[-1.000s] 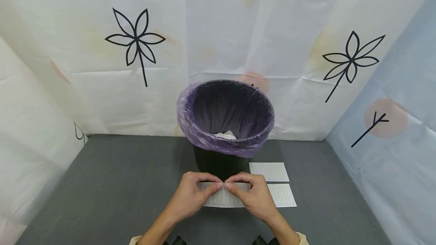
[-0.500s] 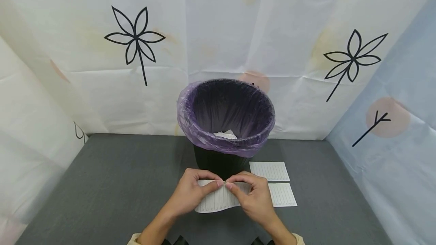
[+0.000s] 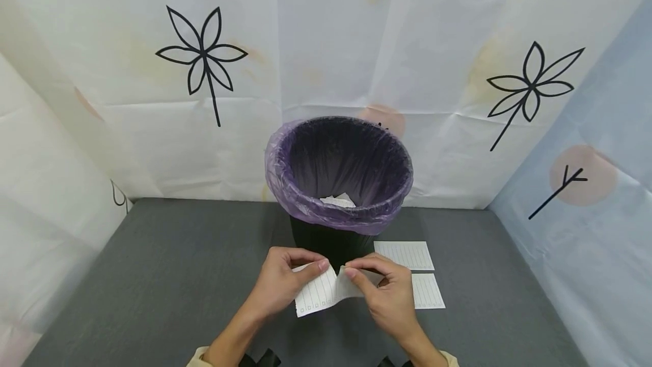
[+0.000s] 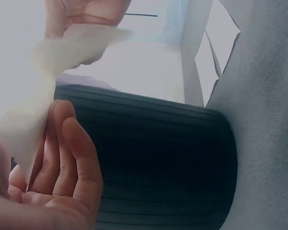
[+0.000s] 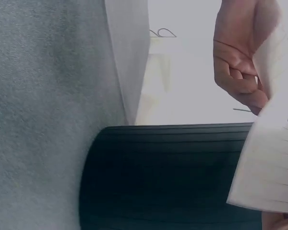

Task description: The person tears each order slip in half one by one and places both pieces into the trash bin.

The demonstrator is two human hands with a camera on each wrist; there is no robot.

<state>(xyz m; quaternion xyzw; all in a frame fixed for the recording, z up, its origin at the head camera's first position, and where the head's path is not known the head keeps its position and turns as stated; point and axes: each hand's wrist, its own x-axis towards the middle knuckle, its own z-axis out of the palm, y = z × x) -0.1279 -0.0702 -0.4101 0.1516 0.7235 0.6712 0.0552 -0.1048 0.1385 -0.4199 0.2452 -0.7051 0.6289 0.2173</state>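
Observation:
Over the table's front part, my left hand point(image 3: 279, 282) pinches one side of a lined paper sheet point(image 3: 317, 294) between thumb and fingers. My right hand point(image 3: 391, 293) pinches its other side. A tear runs down from the top edge between the two thumbs, and the halves still join near the bottom. The right half is twisted and shows a plain greyish face. In the right wrist view, the sheet point(image 5: 266, 165) hangs with its lines visible. Close behind both hands stands a black bin point(image 3: 321, 239) with a purple liner point(image 3: 279, 177) folded over its rim.
Two lined paper pieces lie on the grey table right of the bin: a back one point(image 3: 404, 255) and a front one point(image 3: 427, 291), partly behind my right hand. White paper scraps point(image 3: 338, 201) lie inside the bin. A patterned cloth wall point(image 3: 229, 157) rises behind.
The sheet was whole and flat at first; its halves now part at the top with a tear. My hands have moved slightly apart, and the right half has twisted.

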